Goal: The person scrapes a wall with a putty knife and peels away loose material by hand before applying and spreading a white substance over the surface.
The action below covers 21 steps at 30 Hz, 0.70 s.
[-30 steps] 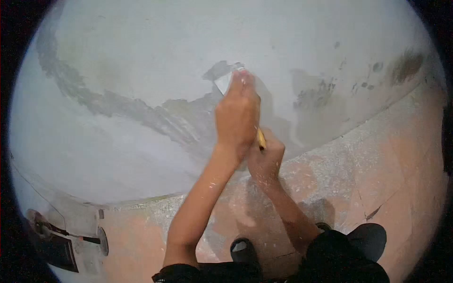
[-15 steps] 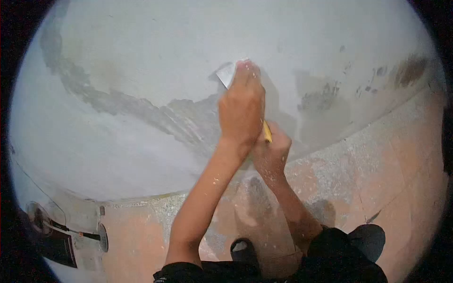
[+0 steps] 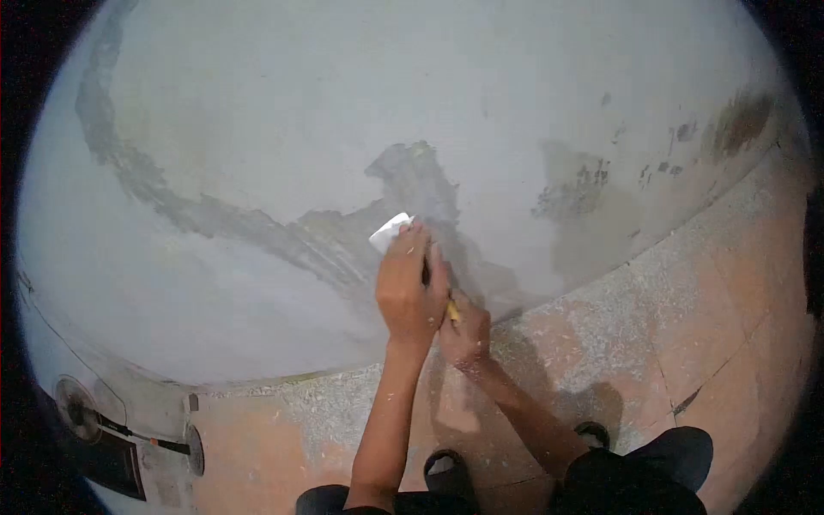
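A scraper [image 3: 390, 232] with a wide metal blade and a yellow handle lies against the pale wall [image 3: 283, 103]. My left hand [image 3: 406, 287] presses over it near the blade, fingers closed and pointing up the wall. Lower and to the right, my right hand [image 3: 466, 330] is wrapped around the handle, of which a short yellow piece shows between the hands. A rough grey patch [image 3: 421, 176] of bared surface runs above the blade and off to the left. Pale flecks cling to both hands and forearms.
White flakes [image 3: 592, 343] are scattered over the orange tiled floor [image 3: 240, 446] along the wall's foot. A standing fan [image 3: 77, 408] and a dark-framed panel [image 3: 112, 463] are at lower left. My sandalled feet [image 3: 446, 468] show below. Dark stains [image 3: 742, 124] mark the wall at right.
Both hands and the scraper have moved down the wall and slightly left. The grey patch they covered before now shows above them.
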Motion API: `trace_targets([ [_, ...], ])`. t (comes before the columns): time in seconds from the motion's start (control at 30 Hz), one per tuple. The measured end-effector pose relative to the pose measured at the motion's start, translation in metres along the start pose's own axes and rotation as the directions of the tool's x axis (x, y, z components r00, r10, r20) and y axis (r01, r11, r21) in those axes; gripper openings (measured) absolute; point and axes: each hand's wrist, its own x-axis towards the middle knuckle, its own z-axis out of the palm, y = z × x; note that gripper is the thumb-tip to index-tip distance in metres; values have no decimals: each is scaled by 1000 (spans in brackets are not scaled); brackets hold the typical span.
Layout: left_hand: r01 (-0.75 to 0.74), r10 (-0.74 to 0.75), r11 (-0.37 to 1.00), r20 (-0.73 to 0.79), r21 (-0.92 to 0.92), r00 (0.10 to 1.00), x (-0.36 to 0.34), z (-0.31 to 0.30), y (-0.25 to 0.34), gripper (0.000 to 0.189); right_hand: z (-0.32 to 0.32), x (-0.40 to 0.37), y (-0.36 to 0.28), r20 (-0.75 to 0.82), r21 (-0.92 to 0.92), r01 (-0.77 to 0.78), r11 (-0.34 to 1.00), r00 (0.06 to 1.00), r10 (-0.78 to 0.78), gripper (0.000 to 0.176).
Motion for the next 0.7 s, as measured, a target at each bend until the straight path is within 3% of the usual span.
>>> trace_targets([
  [0.13,-67,67,992,3,111,998,-25,-22,-9,20,-1,-2,6,127,58,66,996,989,-72,24],
  [0.17,146,-135,987,-148,67,980,-37,-27,-12,20,-3,-2,8,188,69,52,996,980,-64,27],
  [0.2,347,-334,938,-288,-6,898,-50,-29,-15,22,0,-5,13,186,74,45,996,981,-59,27],
  [0.23,346,-332,938,-286,-1,899,-61,-30,-15,22,6,-10,19,244,95,50,994,967,-72,30],
  [0.27,581,-630,772,-195,-257,751,-73,-30,-15,26,10,-14,24,301,116,55,992,949,-88,33],
  [0.3,742,-843,487,-27,-460,537,-87,-30,-17,31,11,-20,27,417,99,9,995,908,-50,35],
  [0.33,745,-845,487,-32,-455,533,-106,-29,-26,31,16,-26,32,422,103,5,995,905,-48,35],
  [0.37,763,-845,265,239,-590,478,-128,-29,-41,34,23,-33,39,506,113,-22,993,862,-39,35],
  [0.4,762,-755,11,494,-648,431,-134,-31,-43,37,26,-38,41,584,122,-49,991,811,-32,35],
  [0.43,763,-760,16,489,-646,429,-141,-31,-43,37,25,-42,39,672,55,-171,984,735,90,31],
  [0.47,779,-792,43,453,-626,408,-147,-29,-40,35,26,-48,44,675,59,-175,983,732,90,31],
  [0.53,796,-827,68,412,-601,382,-153,-29,-34,33,28,-56,53,459,122,159,980,866,-198,30],
  [0.6,821,-813,274,335,-501,475,-157,-31,-30,32,17,-56,57,475,52,103,993,873,-116,29],
  [0.67,864,-844,301,309,-404,438,-133,-31,-5,32,5,-44,49,178,25,164,986,970,-166,31],
  [0.7,912,-843,212,407,-351,352,-121,-31,5,32,0,-34,46,111,21,261,965,959,-262,35],
])
